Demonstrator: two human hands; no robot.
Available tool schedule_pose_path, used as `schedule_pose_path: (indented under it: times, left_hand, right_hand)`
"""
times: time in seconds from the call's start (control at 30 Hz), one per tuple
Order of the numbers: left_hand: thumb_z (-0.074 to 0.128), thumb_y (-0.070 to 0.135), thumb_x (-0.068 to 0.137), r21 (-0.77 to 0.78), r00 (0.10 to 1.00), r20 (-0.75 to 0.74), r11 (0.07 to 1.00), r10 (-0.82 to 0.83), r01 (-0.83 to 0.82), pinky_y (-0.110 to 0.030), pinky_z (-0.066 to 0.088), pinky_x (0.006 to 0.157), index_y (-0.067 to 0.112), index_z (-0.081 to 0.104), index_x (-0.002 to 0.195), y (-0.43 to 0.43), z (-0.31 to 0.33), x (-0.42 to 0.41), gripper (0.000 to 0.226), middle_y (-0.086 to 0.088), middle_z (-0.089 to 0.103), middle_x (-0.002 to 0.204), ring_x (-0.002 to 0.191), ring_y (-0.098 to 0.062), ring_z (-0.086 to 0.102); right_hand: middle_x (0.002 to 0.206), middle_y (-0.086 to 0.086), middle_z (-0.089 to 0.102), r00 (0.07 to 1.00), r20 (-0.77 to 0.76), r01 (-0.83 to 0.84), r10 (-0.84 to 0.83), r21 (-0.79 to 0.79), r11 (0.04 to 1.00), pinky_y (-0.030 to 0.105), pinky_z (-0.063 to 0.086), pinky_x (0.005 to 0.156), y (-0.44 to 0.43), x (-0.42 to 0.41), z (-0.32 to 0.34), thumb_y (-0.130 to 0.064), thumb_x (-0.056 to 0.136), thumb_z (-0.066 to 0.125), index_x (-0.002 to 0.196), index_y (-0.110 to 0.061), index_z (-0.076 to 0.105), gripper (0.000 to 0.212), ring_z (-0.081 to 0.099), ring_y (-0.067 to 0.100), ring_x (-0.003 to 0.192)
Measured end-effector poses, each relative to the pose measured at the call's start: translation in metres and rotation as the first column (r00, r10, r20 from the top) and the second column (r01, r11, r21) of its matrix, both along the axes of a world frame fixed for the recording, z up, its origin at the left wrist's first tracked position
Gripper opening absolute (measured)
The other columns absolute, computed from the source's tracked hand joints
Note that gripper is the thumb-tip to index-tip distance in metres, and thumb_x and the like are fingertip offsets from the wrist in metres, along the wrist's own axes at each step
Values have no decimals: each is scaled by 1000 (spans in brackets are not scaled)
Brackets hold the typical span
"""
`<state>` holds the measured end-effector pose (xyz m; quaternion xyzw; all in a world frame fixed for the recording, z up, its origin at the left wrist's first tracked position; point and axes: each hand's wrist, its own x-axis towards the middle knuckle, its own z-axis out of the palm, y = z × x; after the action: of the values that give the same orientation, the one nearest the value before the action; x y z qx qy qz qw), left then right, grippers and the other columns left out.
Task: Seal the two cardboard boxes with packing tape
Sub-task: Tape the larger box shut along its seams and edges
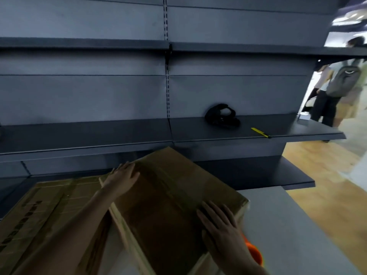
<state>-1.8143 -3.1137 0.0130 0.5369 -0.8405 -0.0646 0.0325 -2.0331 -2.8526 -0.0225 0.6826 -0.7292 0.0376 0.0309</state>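
Flat hands [220, 225] press glossy taped rectangular cardboard box [168, 195].

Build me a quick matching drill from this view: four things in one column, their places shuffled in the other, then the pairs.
1 left hand
2 right hand
3 yellow cutter
4 black bundle

A front edge of the shelf
B flat by the right corner of the right-hand box
C flat by that box's left corner
D further back on that shelf

Pairs: 1-C, 2-B, 3-A, 4-D
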Motion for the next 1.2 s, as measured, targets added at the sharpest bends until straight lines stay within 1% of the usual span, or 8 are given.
schedule_pose_path:
  times: [0.23,0.37,0.5,0.63,0.77,0.87,1.03,1.2]
  left_hand:
    - [20,49,98,-1,996,52,998,71,-71,-40,33,106,26,17,149,-12,0,-12,56,-6,26,150,133,-29,31]
    - [20,52,97,-45,993,57,994,103,-101,-41,32,105,26,20,148,4,2,-11,57,-7,27,148,131,-29,31]
    - [20,54,96,-88,980,88,981,180,-172,-41,35,100,22,23,146,32,0,-8,59,-11,35,141,125,-31,38]
    - [24,51,96,-145,936,148,943,320,-300,-37,43,85,12,40,132,72,6,-12,56,-15,45,126,113,-31,48]
    - [25,55,95,-214,901,219,919,375,-331,-29,47,68,14,40,128,96,11,-2,55,-12,52,118,100,-25,57]
    - [25,56,95,-142,933,118,936,340,-323,-35,51,82,12,31,138,88,7,8,62,-16,45,131,114,-28,52]
    - [16,45,100,31,982,75,984,174,-177,-43,28,110,19,-6,150,83,-5,2,60,-14,-4,157,141,-37,13]
    - [14,53,97,44,964,98,967,246,-252,-43,28,108,18,-8,149,113,-2,-6,66,-17,-8,156,140,-41,13]
  right_hand:
    - [141,-14,44,996,61,-56,62,-101,993,34,20,104,-2,-17,0,-41,99,5,138,-37,36,49,39,8,132]
    - [147,-11,34,985,76,-147,153,-79,986,34,5,110,-12,-48,2,-40,99,7,141,-36,30,48,15,9,139]
    - [149,-28,-2,967,190,-159,167,-61,985,27,-30,107,-26,-80,10,-61,84,-9,138,-47,10,59,-28,-2,136]
    - [149,-24,-6,979,202,-24,20,16,1000,35,-21,113,-40,-95,18,-47,97,7,139,-44,4,42,-24,9,139]
    - [157,-3,-6,928,351,82,-123,129,988,35,-4,117,-44,-99,28,-33,101,23,148,-26,9,49,-15,16,142]
    - [157,3,-7,934,322,126,-156,112,986,35,2,117,-39,-74,30,-44,98,24,149,-13,4,63,-13,19,143]
    - [142,-7,-26,992,123,-17,12,39,999,28,-15,110,-31,-35,24,-75,46,-40,147,-16,-12,121,-25,6,130]
    - [153,-6,-20,989,77,-133,125,111,985,23,-15,109,-50,-74,27,-78,55,-31,148,-22,-10,110,-23,2,133]
